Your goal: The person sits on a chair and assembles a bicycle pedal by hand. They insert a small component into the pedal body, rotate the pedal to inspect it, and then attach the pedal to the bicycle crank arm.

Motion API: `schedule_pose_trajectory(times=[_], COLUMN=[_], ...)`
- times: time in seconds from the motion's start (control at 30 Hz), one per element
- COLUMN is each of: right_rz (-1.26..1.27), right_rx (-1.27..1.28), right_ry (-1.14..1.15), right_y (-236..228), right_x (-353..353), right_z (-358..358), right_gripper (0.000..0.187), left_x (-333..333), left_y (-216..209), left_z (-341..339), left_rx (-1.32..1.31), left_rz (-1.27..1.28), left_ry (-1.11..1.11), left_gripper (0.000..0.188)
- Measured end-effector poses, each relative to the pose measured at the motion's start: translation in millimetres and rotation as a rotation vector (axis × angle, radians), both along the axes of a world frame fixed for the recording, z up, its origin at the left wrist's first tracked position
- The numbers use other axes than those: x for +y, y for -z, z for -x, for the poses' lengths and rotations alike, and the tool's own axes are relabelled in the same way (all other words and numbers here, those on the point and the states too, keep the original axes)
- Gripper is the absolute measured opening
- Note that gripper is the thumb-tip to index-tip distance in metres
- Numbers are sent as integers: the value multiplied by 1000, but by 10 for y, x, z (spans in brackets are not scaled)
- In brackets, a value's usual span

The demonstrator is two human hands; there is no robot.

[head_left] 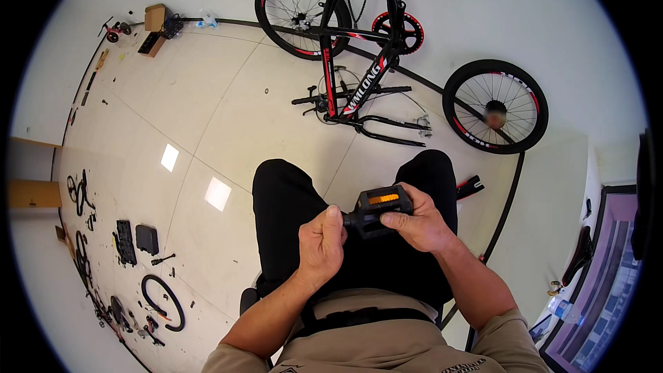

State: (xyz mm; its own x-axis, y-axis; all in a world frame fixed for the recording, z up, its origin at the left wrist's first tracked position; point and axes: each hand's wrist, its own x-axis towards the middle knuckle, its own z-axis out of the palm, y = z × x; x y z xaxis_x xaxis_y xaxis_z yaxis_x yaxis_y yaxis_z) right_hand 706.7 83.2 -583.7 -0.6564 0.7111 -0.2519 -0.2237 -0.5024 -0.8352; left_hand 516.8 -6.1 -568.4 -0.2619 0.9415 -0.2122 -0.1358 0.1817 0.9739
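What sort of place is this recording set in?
Probably a bicycle repair or assembly workspace: an upside-down bicycle frame with a loose wheel beside it, parts laid out on the tiled floor, and both hands holding a pedal.

Pale tiled floor (228, 103) with glare patches, white wall (483, 14), upturned bicycle (373, 69)

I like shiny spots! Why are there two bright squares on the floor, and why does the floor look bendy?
Head view: the squares are ceiling-light glare on glossy tiles; the fisheye lens bends the floor seams toward the rim; the pedal between both hands looks sharp.
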Motion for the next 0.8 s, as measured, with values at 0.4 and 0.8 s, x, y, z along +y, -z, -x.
schedule_pose_trajectory(times=[0.4,0.8], right_rz=[182,139], right_rx=[109,90], right_ry=[83,43], right_y=[-81,-52], right_x=[11,-28], right_z=[50,58], right_gripper=[35,35], left_x=[68,-23], left_y=[32,206], left_z=[79,130], left_rx=[510,238], left_rz=[-288,-127], left_ry=[103,125], left_gripper=[9,30])
